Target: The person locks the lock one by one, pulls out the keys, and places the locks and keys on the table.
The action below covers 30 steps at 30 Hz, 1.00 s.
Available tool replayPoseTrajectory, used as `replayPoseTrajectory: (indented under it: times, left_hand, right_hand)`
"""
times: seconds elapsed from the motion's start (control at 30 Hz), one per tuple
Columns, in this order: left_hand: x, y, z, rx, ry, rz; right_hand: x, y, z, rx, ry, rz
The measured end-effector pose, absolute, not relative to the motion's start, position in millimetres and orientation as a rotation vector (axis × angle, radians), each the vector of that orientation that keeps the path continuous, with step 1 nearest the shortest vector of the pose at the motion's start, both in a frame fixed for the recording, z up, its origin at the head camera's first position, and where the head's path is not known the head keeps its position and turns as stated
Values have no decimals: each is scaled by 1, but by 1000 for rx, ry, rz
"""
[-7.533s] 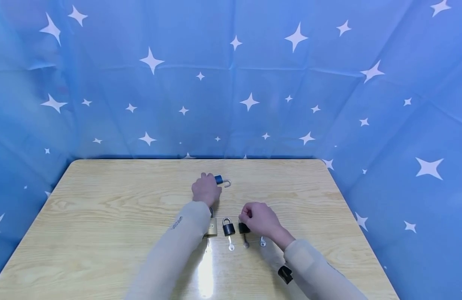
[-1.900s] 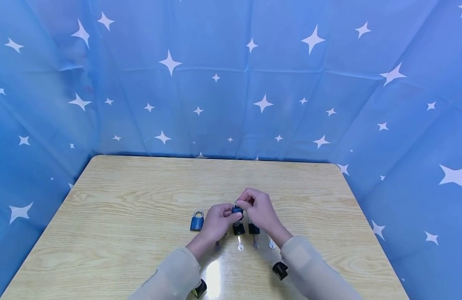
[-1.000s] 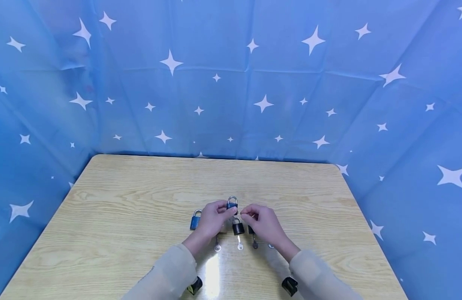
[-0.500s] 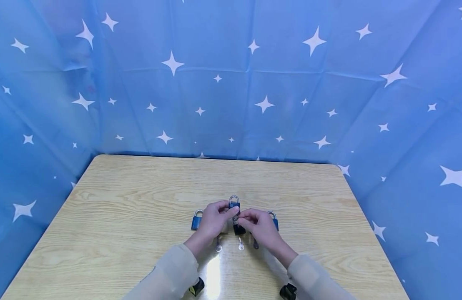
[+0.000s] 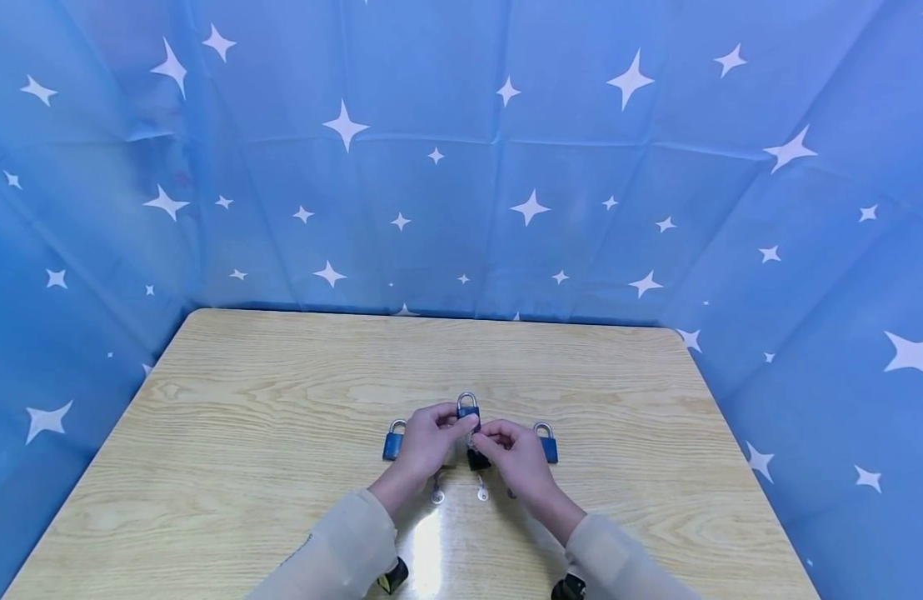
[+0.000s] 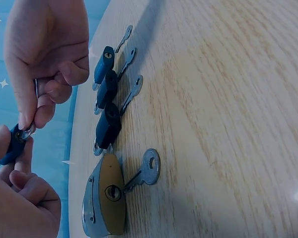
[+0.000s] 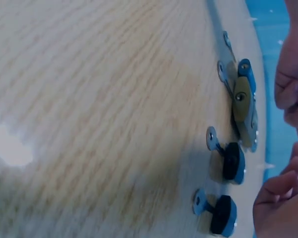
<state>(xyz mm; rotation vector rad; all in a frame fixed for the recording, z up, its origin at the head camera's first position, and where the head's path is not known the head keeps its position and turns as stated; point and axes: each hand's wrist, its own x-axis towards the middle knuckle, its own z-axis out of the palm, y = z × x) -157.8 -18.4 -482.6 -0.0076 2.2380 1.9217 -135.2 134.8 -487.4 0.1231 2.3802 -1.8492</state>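
My left hand (image 5: 429,442) holds a small blue padlock (image 5: 468,412) above the table, its silver shackle pointing away from me. At the padlock's near end, my right hand (image 5: 517,457) pinches a small silver key (image 6: 28,132) between thumb and fingertips. The left wrist view shows this key right at the keyhole face of the held padlock. Under the hands stands a black padlock (image 5: 477,459), partly covered by the right fingers. A brass padlock (image 6: 112,196) with a key (image 6: 149,166) before it is hidden behind my left hand in the head view.
Blue padlocks stand left (image 5: 392,444) and right (image 5: 548,449) of the hands. Several loose keys lie in front of the row, one being a silver key (image 5: 482,492). The wooden table (image 5: 229,433) meets a star-patterned blue curtain (image 5: 431,233) at the back.
Earlier my left hand reached to a blue padlock at the back; both hands then held it over the row. My right hand has since moved from the shackle to the keyhole end.
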Motion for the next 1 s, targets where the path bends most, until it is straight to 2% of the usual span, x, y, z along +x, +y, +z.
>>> replayPoseTrajectory:
  times: [0.53,1.0]
  left_hand:
    - [-161,-18,-480,-23,2231,1914]
    - [-167,-24,-475,-107,2213,1978]
  right_hand:
    - [-136,133,-489,144,2332,-1872]
    - [-126,135,-486,46,2334,-1746]
